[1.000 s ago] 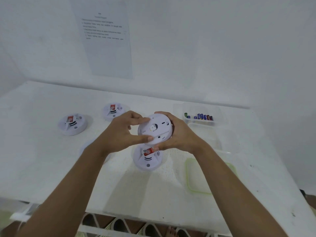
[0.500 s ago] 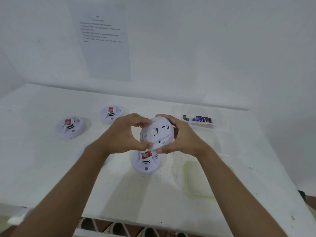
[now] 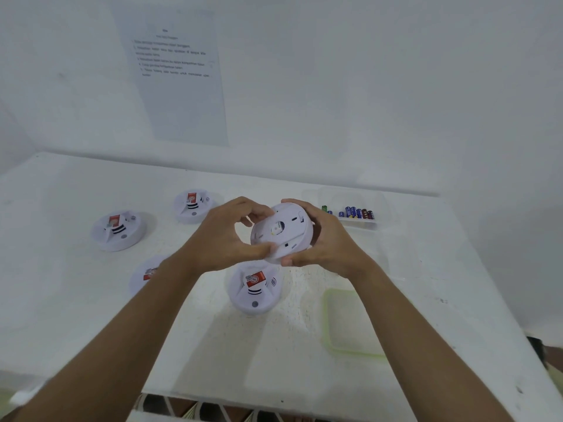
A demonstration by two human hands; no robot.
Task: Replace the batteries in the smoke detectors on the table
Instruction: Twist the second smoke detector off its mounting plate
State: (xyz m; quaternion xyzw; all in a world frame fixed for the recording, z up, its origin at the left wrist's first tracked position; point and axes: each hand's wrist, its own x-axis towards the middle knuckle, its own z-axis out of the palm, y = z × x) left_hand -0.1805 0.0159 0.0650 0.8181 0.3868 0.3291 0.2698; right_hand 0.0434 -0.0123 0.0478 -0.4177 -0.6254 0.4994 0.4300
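Clasps the smoke detector (image 3: 281, 233) by its rim in left hand (image 3: 219, 239) and right hand (image 3: 329, 242); likely best to twist evenly, not pry.

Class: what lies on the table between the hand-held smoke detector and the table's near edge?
Head view: between the held smoke detector and the edge lies a second smoke detector, red label up, then bare table.

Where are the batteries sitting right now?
In the head view, the batteries sit in a clear tray at the far right of the table, just beyond the right hand gripping the raised smoke detector.
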